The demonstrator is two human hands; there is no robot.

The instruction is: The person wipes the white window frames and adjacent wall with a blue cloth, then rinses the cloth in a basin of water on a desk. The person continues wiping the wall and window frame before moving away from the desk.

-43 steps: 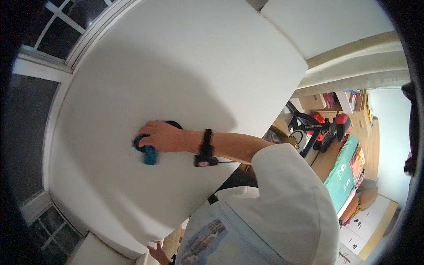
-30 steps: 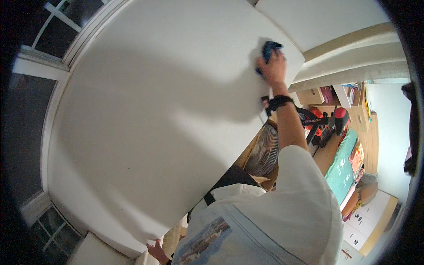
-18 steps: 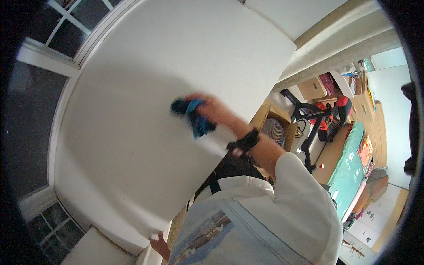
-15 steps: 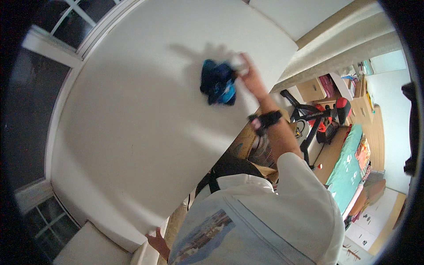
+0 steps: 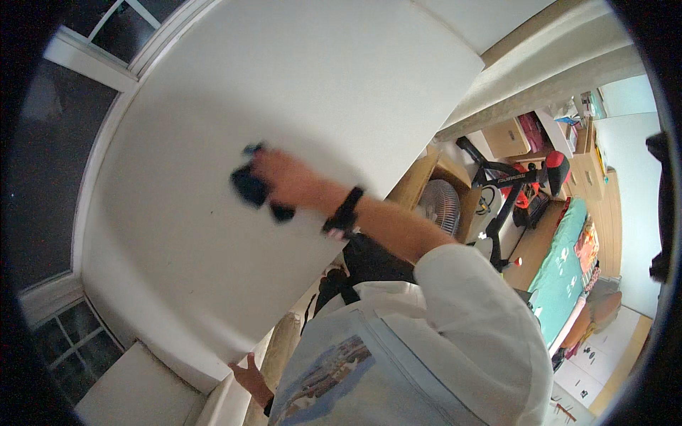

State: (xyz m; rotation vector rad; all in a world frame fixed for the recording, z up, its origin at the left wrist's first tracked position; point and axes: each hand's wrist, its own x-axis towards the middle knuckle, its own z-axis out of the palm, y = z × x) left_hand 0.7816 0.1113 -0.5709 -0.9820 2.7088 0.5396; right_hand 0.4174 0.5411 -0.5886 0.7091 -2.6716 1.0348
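A dark blue crumpled cloth [image 5: 248,187] lies against the broad white surface [image 5: 177,234], about its middle. My right hand [image 5: 288,179] is on the cloth, fingers over it and smeared by motion; part of the cloth is hidden under them. A black band [image 5: 346,213] circles my right wrist. At the surface's lower edge, my left hand [image 5: 251,379] touches the rim with fingers spread and nothing in them.
White-framed windows [image 5: 106,74] border the left side. To the right stand an open cardboard box [image 5: 415,181], a round fan [image 5: 439,202], and a black-and-red exercise bike [image 5: 508,177]. Beyond are a bed with a green cover [image 5: 561,263] and a pale curtain [image 5: 547,85].
My right hand and the cloth have moved left and nearer to me across the white surface. The hand now covers more of the cloth. My left hand stays at the edge.
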